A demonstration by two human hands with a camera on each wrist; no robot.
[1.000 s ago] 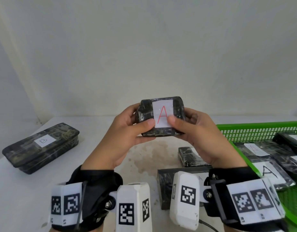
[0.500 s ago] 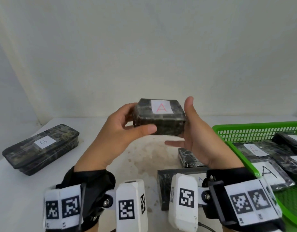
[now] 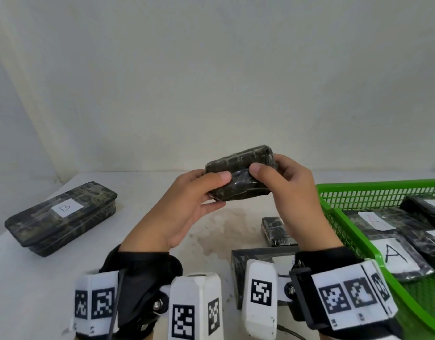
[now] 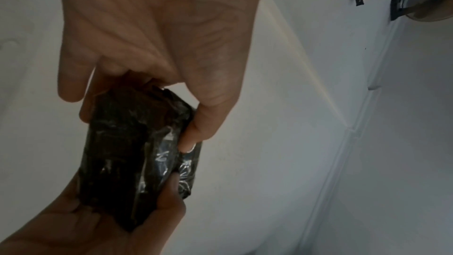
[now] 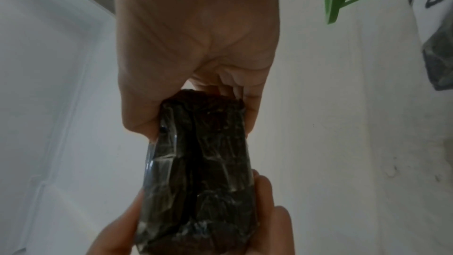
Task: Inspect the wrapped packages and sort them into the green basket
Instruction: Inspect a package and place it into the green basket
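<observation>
Both hands hold a small dark wrapped package (image 3: 241,175) up above the table in the head view. My left hand (image 3: 187,204) grips its left end with the thumb across the front. My right hand (image 3: 290,190) grips its right end, thumb on the front face. Its label is turned out of sight. The package (image 4: 137,158) fills the left wrist view between both hands, and the package (image 5: 198,172) does the same in the right wrist view. The green basket (image 3: 334,192) stands at the right with several wrapped packages marked A (image 3: 395,256) inside.
A long dark package marked B (image 3: 62,214) lies at the table's left. Two more dark packages lie near the basket: a small one (image 3: 275,231) and a larger one (image 3: 258,261) partly hidden behind my right wrist. A brownish stain marks the table's middle.
The package has been turned over between my hands, so the white A label that faced me is now out of sight. My right hand, open beside it half a second ago, now grips it.
</observation>
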